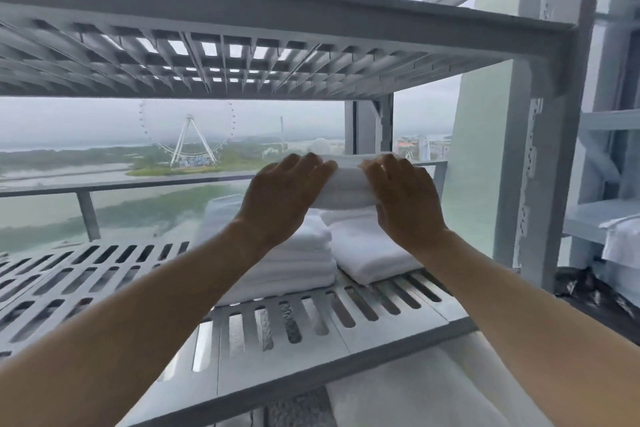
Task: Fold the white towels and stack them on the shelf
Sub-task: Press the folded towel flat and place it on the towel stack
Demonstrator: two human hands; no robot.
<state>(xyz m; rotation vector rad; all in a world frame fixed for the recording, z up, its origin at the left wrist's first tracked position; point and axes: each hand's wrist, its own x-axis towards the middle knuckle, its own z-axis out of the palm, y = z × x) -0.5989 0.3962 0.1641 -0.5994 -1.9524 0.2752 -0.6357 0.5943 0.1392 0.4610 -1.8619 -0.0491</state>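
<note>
A folded white towel (346, 182) is held between both my hands above the slotted grey shelf (284, 322). My left hand (284, 194) grips its left end and my right hand (405, 198) grips its right end. Below it, two stacks of folded white towels rest on the shelf: a taller stack (287, 263) on the left and a lower stack (370, 253) on the right. The held towel hovers over the right stack, apart from it as far as I can tell.
The upper grated shelf (242, 55) hangs close overhead. A thick grey post (533, 149) stands at the right. A second rack with white cloth (623, 243) is farther right. White fabric (433, 392) lies below the shelf's front edge. A window is behind.
</note>
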